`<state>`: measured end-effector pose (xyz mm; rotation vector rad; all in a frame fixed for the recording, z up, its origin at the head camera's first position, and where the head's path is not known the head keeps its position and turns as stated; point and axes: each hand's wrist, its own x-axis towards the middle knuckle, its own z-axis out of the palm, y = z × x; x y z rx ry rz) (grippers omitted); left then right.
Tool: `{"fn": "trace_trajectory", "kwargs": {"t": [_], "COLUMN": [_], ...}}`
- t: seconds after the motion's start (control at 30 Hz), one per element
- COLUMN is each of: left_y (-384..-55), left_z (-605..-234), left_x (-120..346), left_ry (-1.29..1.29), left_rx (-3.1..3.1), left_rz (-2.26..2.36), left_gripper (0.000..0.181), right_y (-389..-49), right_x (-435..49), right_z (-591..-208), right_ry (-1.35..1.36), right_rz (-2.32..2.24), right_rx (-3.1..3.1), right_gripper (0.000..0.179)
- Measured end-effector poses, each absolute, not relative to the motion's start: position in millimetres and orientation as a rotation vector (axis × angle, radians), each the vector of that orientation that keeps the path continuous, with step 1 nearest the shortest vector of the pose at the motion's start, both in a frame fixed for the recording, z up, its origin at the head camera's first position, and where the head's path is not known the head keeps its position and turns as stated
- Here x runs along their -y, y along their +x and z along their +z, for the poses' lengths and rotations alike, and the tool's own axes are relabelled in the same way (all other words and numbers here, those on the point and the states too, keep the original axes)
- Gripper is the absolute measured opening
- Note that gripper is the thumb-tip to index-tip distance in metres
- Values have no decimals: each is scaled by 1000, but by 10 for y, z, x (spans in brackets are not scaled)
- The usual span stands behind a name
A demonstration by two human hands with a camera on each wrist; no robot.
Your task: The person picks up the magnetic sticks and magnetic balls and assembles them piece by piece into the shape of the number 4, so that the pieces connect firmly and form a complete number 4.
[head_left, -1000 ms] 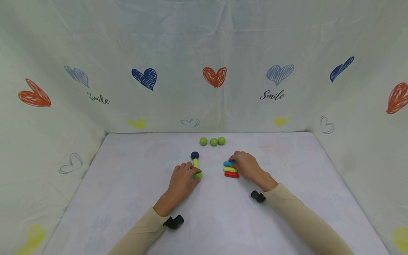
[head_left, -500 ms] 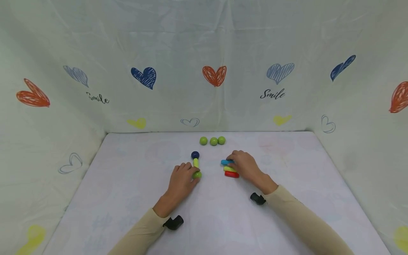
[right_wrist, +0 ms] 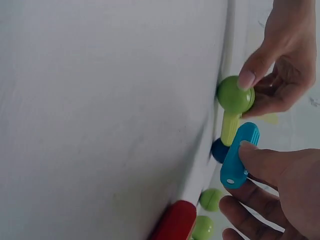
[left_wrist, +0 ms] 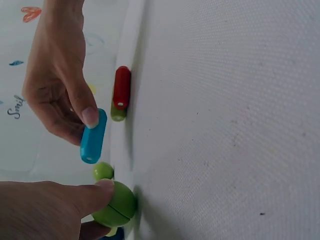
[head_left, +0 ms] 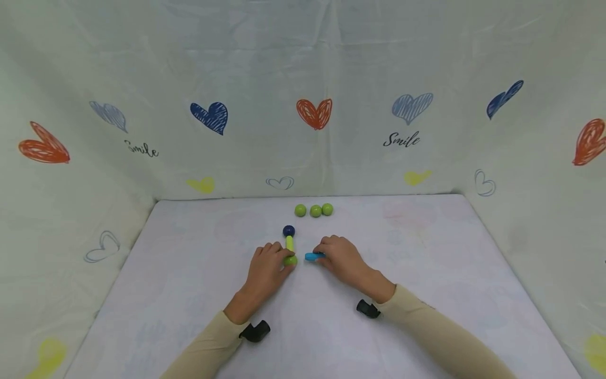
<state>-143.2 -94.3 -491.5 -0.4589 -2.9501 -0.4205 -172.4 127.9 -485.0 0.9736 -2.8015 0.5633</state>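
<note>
My left hand (head_left: 266, 268) pinches a green ball (right_wrist: 236, 95) between thumb and fingers. From that ball a yellow-green rod (head_left: 289, 242) runs away to a dark blue ball (head_left: 289, 230) at its far end. To the right, my right hand (head_left: 344, 261) pinches a light blue rod (head_left: 312, 257), its free end pointing at the green ball with a small gap between. A hole shows in the blue rod's end in the right wrist view. A red rod (left_wrist: 122, 87) and another yellow-green rod (left_wrist: 118, 114) lie on the table, hidden by my right hand in the head view.
Three loose green balls, one of them the leftmost ball (head_left: 300, 210), sit in a row near the back of the white table (head_left: 416, 252). A white curtain (head_left: 265, 63) printed with hearts stands behind and at both sides. Wrist cameras (head_left: 255, 331) hang under both forearms.
My right hand has lifted the light blue rod off the row of rods and carried it left and nearer, towards the green ball. My left hand keeps its hold in nearly the same place.
</note>
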Motion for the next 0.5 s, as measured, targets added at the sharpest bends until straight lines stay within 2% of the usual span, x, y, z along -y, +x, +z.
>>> {"fn": "trace_trajectory", "kwargs": {"t": [0.5], "left_y": [-1441], "left_z": [-4926], "left_x": [962], "left_ry": [-457], "left_rx": [2944], "left_rz": [-489], "left_gripper": [30], "right_y": [-1707], "right_x": [-1077], "right_z": [-4872], "right_ry": [990], "right_rz": [559], "right_rx": [2830], "right_gripper": [14]}}
